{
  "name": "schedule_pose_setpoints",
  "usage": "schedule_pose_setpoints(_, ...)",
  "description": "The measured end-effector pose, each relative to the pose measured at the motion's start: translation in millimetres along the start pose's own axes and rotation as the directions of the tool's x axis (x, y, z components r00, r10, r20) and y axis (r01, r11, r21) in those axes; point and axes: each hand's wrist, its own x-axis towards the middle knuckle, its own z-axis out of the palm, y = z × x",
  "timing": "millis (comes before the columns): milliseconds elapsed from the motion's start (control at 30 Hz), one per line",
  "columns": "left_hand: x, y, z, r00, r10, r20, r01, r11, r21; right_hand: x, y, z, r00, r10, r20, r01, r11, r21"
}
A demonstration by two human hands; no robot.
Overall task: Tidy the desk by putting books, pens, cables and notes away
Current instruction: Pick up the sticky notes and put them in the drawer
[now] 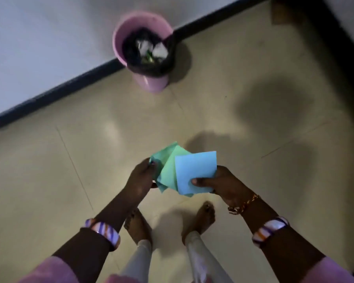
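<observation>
I hold a small fan of paper notes in front of me above the floor. A light blue note (194, 170) lies on top, with green notes (168, 160) spread out behind it to the left. My right hand (219, 184) pinches the blue note's lower right side, thumb on top. My left hand (141, 176) grips the green notes at their left edge. A pink waste bin (119, 45) with a black liner stands ahead against the wall, with white and green scraps inside.
The floor is beige tile (49, 180), dimly lit, with my shadow to the right. A white wall (39, 48) with a dark skirting strip (70, 84) runs diagonally behind the bin. A brown object (282, 13) sits in the far right corner. My bare feet (204, 217) are below my hands.
</observation>
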Motion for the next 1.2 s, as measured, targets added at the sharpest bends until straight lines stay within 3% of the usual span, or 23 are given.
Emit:
schedule_pose_setpoints(167, -115.9, 161.6, 58.4, 0.931, 0.282, 0.232, -0.307, 0.948, 0.078, -138.8, -130.8, -35.1, 0.959, -0.262, -0.11, 0.264, 0.965, 0.005)
schedule_pose_setpoints(333, -181.3, 277.5, 119.0, 0.738, 0.537, 0.41, -0.626, 0.771, 0.116, -236.5, -222.3, -70.4, 0.768, -0.546, -0.334, 0.555, 0.828, -0.078)
schedule_pose_setpoints(500, -209.6, 389.4, 193.5, 0.62, 0.616, 0.486, -0.65, 0.75, -0.121, -297.7, -295.6, -134.8, 0.519, -0.672, -0.529, 0.734, 0.667, -0.127)
schedule_pose_setpoints(567, -216.6, 422.7, 229.0, 0.573, 0.623, 0.533, -0.653, 0.74, -0.163, -312.9, -318.6, -164.8, 0.425, -0.643, -0.637, 0.8, 0.596, -0.066)
schedule_pose_setpoints(633, -216.5, 443.3, 247.9, 0.572, 0.647, 0.503, -0.672, 0.722, -0.164, -314.2, -334.7, -193.4, 0.38, -0.566, -0.732, 0.816, 0.578, -0.024)
schedule_pose_setpoints(733, -178.3, 454.4, 278.2, 0.623, 0.643, 0.445, -0.686, 0.722, -0.084, -304.9, -341.3, -236.8, 0.267, -0.46, -0.847, 0.645, 0.738, -0.198)
schedule_pose_setpoints(800, -137.1, 448.5, 285.0, 0.731, 0.597, 0.329, -0.619, 0.784, -0.049, -294.2, -324.5, -250.5, 0.128, -0.462, -0.877, 0.299, 0.862, -0.41)
schedule_pose_setpoints(867, -85.1, 437.7, 292.1, 0.887, 0.412, 0.207, -0.417, 0.908, -0.021, -277.6, -308.1, -255.3, -0.036, -0.509, -0.86, -0.008, 0.861, -0.509)
schedule_pose_setpoints(933, -40.0, 423.8, 300.9, 0.982, 0.155, 0.104, -0.152, 0.988, -0.03, -256.7, -294.0, -257.3, -0.148, -0.57, -0.808, -0.226, 0.815, -0.534)
schedule_pose_setpoints(1000, -10.0, 412.4, 314.5, 0.988, -0.024, 0.151, 0.038, 0.995, -0.095, -244.0, -286.9, -259.8, -0.203, -0.615, -0.762, -0.33, 0.776, -0.537)
schedule_pose_setpoints(1067, 9.1, 409.5, 335.0, 0.934, -0.107, 0.341, 0.175, 0.969, -0.176, -240.0, -288.6, -264.3, -0.237, -0.63, -0.74, -0.388, 0.759, -0.522)
schedule_pose_setpoints(1133, 18.5, 410.5, 354.3, 0.844, -0.106, 0.526, 0.289, 0.916, -0.279, -239.3, -289.2, -265.3, -0.252, -0.639, -0.727, -0.423, 0.748, -0.511)
schedule_pose_setpoints(1200, 25.3, 409.6, 366.6, 0.805, -0.058, 0.59, 0.352, 0.847, -0.397, -237.7, -289.2, -264.8, -0.257, -0.631, -0.732, -0.426, 0.754, -0.5)
